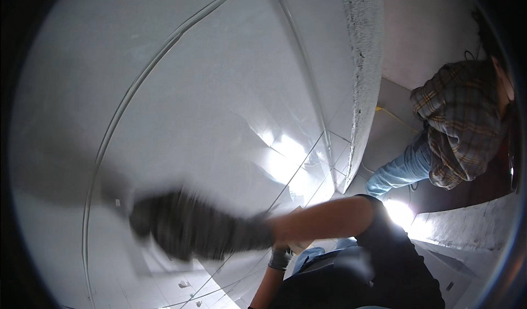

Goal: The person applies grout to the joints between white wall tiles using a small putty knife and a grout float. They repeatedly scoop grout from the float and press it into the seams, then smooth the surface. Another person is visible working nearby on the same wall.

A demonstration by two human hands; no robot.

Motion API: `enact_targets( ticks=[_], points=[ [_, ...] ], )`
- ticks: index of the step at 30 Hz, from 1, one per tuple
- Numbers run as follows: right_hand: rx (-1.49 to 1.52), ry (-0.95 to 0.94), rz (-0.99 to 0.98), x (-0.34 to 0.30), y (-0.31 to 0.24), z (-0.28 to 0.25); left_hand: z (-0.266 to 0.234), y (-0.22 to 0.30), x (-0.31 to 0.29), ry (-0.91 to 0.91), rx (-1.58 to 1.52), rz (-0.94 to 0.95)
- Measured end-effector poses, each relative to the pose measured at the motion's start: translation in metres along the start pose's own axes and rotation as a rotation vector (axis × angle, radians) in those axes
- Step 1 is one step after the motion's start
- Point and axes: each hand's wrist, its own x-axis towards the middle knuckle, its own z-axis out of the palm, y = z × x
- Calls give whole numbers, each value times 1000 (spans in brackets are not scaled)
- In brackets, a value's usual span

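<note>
My right hand [186,224], in a dark grey glove, reaches across to the left in front of a pale, smooth wall [219,127]. Motion smears its fingers, so neither their pose nor anything in them can be made out. Under my right forearm, close to my body, is my left hand [279,258], also gloved in grey. It appears closed at the edge of a tan, board-like thing [302,245], mostly hidden behind the right forearm.
A raised cable or trim strip [129,92] curves along the pale surface. Tiles [241,279] with small white scraps lie below. At the right, past a rough wall edge [362,67], a person in a plaid shirt [461,117] bends over. A bright lamp [399,213] glares nearby.
</note>
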Motion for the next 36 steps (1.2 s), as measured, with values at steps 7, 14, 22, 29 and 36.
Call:
enact_targets(
  ticks=[7,14,22,29,36],
  points=[
    [399,-803,494,-102,-35,69,-8,-10,-9,57,-29,72],
    [-168,-607,740,-131,-43,-57,-5,-17,-26,136,-3,237],
    [-607,-865,808,-110,-81,-194,62,41,-56,-300,-240,199],
    [-827,-1147,583,-102,-95,-205,126,59,-62,-536,-211,118],
    [-805,-1194,393,-105,-100,-213,135,57,-79,-489,-103,152]
  ],
)
